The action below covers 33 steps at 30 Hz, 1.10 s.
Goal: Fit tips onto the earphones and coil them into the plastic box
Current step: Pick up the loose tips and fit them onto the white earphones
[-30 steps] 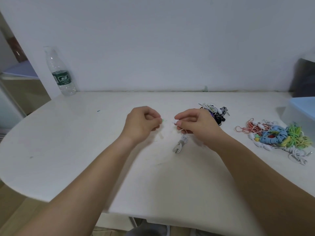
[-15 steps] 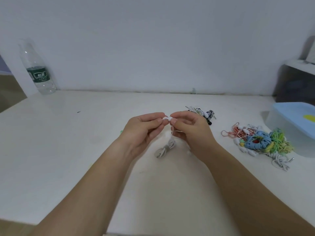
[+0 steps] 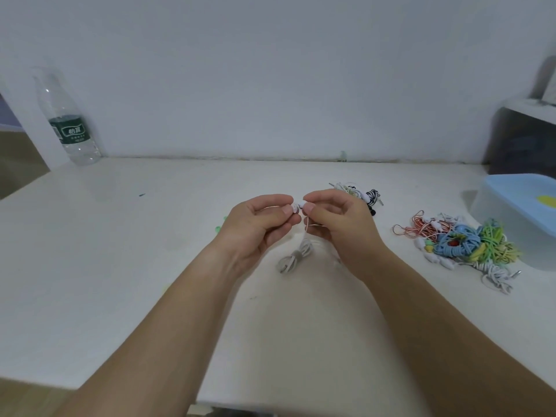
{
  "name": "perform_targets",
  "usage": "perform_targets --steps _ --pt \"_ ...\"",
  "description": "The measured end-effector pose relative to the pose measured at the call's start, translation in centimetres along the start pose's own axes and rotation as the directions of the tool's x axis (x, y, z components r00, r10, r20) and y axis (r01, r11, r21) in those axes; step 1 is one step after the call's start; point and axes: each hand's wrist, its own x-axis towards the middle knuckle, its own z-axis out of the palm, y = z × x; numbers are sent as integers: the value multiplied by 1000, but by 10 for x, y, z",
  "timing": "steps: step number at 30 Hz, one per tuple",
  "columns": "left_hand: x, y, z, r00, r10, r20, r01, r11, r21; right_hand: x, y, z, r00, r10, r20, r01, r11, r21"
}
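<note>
Head view:
- Hard to make out: the left hand [image 3: 260, 225] and right hand [image 3: 335, 224] meet fingertip to fingertip, and both pinch one small white earbud [image 3: 298, 207]. It is mostly covered by the thumbs, so I cannot tell whether a tip sits on it.
- A thin white lead drops from the bud to one tied cable bundle [image 3: 296, 255] lying on the tabletop [image 3: 120, 251] between the wrists.
- The striped earphones [image 3: 365, 195] behind the right hand are partly hidden by its knuckles.
- A couple of small green bits [image 3: 219, 227] show just left of the left hand; their shape is too small to make out.
- The plastic box [image 3: 511, 212], pale blue, is cut off by the right edge.
- Just beside the box lies one tangled pile of earphones [image 3: 460, 245] in red, blue, green, yellow and white; the sets cannot be counted.
- One water bottle [image 3: 70, 127] stands far left by the wall.
</note>
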Motion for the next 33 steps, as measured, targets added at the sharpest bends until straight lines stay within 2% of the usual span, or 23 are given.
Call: perform_targets --steps 11,22,33 --pt "1 -2 2 1000 -10 -22 9 999 -46 0 -1 -1 1000 -11 -14 10 999 -32" --pt "1 -4 1 1000 3 -25 -4 1000 -21 2 0 -3 1000 -16 -15 16 999 -44" --pt "0 -2 1 999 -20 30 21 999 -28 2 -1 -7 999 -32 34 35 995 -88"
